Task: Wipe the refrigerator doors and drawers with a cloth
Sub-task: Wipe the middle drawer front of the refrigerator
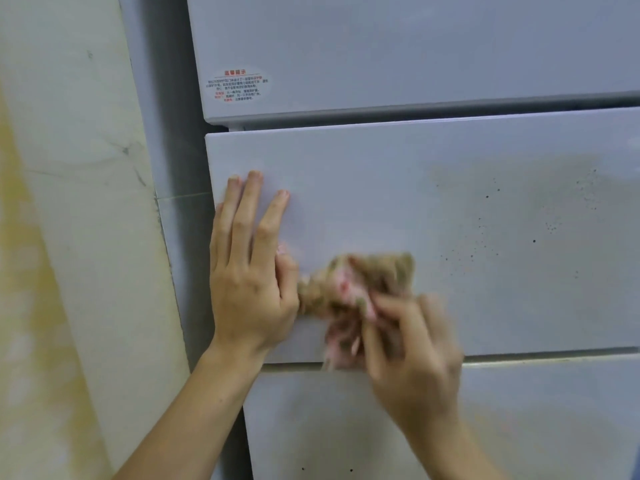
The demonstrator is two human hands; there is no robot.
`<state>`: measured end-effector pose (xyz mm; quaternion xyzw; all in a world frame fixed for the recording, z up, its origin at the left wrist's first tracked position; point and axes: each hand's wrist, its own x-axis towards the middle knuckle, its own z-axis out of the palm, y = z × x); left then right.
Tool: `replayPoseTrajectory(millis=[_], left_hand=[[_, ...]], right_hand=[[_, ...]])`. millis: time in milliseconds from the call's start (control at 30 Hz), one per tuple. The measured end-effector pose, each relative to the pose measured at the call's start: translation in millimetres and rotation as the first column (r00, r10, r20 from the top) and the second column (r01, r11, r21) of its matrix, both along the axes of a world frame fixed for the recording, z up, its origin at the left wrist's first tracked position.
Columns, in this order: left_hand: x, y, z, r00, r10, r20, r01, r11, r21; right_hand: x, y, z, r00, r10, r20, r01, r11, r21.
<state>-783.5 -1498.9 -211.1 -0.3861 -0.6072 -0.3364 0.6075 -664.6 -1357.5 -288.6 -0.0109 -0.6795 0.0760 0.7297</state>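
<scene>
Pale tiled wall at left, grey refrigerator filling frame; middle drawer front rigid, slick, speckled at right. Left hand flat, fingers spread, bracing drawer. Right hand clutching bunched cloth: soft, light, best gripped as a wad.

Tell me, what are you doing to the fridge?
A person is wiping the fridge. The right hand holds a bunched-up cloth against the middle drawer front, and it looks blurry, so it is probably rubbing fast. The left hand lies flat on the same drawer near its left edge. Little dark specks dot the drawer to the right of the cloth, so that part looks not yet cleaned.
</scene>
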Motion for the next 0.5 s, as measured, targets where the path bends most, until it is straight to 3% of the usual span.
replayPoseTrajectory(millis=[100,167,367,500], left_hand=[[-0.2,0.5,0.4,1.0,0.003,-0.004,-0.003,1.0,0.014],[2.3,1.4,1.3,1.0,0.003,-0.005,-0.003,1.0,0.018],[10.7,10.1,6.0,1.0,-0.007,-0.01,0.008,0.999,0.033],[18.5,18.8,12.1,0.998,-0.018,-0.059,0.018,1.0,0.009]], right_hand=[[6.7,4.1,-54.8,0.995,-0.03,0.092,0.022,0.996,0.084],[9.8,10.7,-50.0,0.994,-0.015,0.109,0.001,0.993,0.119],[19.1,26.2,86.3,1.0,0.011,-0.013,-0.012,0.999,-0.035],[17.3,38.6,150.9,0.999,0.018,-0.05,-0.019,0.999,-0.035]])
